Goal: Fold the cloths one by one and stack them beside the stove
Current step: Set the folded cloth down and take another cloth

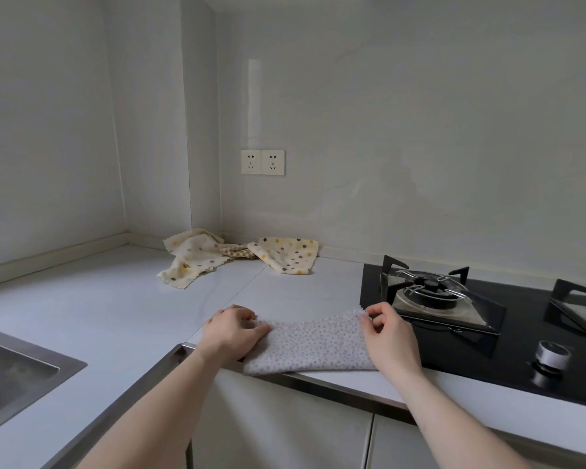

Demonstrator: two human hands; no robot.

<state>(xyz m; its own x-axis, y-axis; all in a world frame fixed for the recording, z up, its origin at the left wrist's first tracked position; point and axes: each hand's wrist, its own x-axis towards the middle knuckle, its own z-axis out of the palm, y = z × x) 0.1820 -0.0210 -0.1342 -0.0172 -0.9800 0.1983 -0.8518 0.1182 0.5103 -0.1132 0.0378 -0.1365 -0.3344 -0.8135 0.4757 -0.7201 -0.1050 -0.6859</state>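
**Grey dotted cloth held at both ends by the stove**

A grey cloth (313, 343) with small dots lies on the white countertop (115, 309) at its near edge, just left of the black gas stove (508, 336). It looks folded into a wide band, its near edge reaching the counter's metal trim. The left hand (232, 331) rests on the cloth's left end with fingers curled down onto the fabric; whether it pinches the edge or only presses cannot be told. The right hand (386, 330) pinches the cloth's far right corner between thumb and fingertips, lifting that corner slightly, right beside the stove's near left corner.

Far back against the wall, well apart from the hands, lie the other cloths: a crumpled cream dotted cloth (192, 260) on the left, a flatter cream dotted cloth (288, 254) on the right, and a checked cloth (237, 251) tucked between them, touching both.

On the stove, a burner grate (430, 286) stands near the right hand and a round knob (552, 355) sits nearer the front. A steel sink (17, 374) is set into the counter at the near left. Two wall sockets (263, 162) sit above the far cloths.
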